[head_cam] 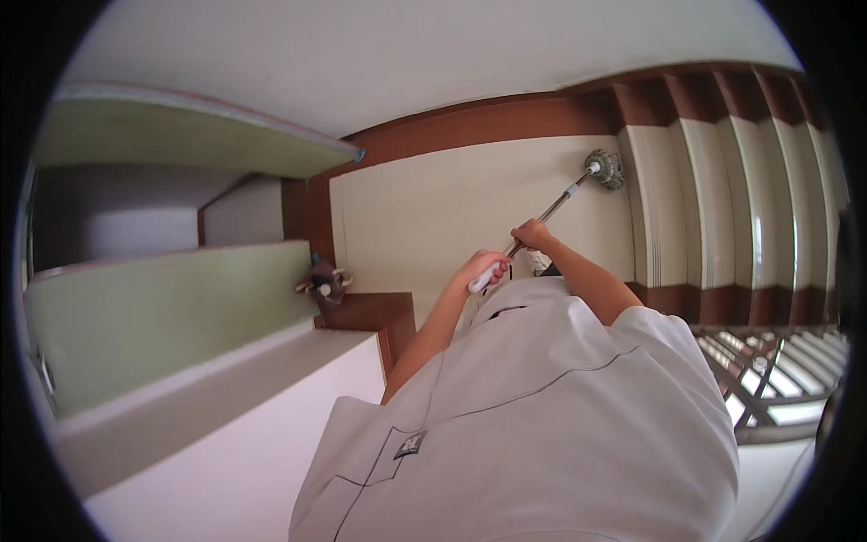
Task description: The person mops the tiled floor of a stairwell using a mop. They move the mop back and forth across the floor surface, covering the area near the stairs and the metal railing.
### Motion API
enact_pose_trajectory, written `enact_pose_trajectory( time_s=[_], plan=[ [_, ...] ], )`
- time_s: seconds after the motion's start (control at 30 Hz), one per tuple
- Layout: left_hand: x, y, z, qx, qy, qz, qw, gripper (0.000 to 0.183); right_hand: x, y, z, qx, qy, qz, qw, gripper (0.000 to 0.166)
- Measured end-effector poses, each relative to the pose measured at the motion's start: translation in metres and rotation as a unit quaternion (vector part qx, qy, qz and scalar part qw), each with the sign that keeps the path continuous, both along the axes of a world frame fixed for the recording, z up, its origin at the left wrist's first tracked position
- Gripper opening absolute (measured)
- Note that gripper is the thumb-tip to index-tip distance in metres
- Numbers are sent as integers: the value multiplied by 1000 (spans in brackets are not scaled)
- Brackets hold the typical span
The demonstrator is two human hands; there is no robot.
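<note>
My left hand (484, 266) is closed around the white grip (479, 281) at the upper end of a mop. Further down, my right hand (532, 234) grasps the metal mop shaft (552, 209). The shaft slants away to the right and ends in a grey string mop head (605, 169). That head rests on the pale tiled floor (433, 196), close beside the lowest visible edge of the staircase. Part of a shoe (538, 261) shows under my right forearm.
A staircase (711, 196) with pale treads lies to the right, by a metal railing (765, 386). Leftward are two green door panels (176, 311) around an opening. A dark object with pale curved parts (326, 283), unclear in kind, sits near one. Red-brown skirting (474, 120) borders the wall.
</note>
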State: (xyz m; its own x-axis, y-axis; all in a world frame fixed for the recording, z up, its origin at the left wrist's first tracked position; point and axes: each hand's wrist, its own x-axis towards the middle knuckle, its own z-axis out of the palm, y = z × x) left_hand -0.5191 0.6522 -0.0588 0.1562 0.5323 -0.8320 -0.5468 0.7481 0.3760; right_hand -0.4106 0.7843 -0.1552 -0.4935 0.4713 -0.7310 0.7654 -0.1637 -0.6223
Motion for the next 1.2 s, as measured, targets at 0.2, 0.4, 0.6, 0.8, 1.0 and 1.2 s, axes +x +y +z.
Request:
enact_pose_trajectory(
  time_s=[0.2,0.4,0.6,0.8,1.0,1.2],
  plan=[
    [31,-88,4,-39,111,180,977,14,-55,-48,4,-163,41,251,953,25],
    [55,-96,28,-98,161,251,950,22,-73,-77,2,-201,98,348,910,23],
    [53,-84,25,-80,76,275,955,19,-77,-80,6,-49,160,424,890,25],
    [64,-47,20,-44,45,227,972,16,-32,-50,1,53,174,279,943,30],
    [73,7,8,-19,36,98,994,14,20,-11,-7,145,118,123,974,30],
    [72,15,-9,-5,30,-33,999,13,57,-6,-5,49,50,-20,997,30]
  ],
)
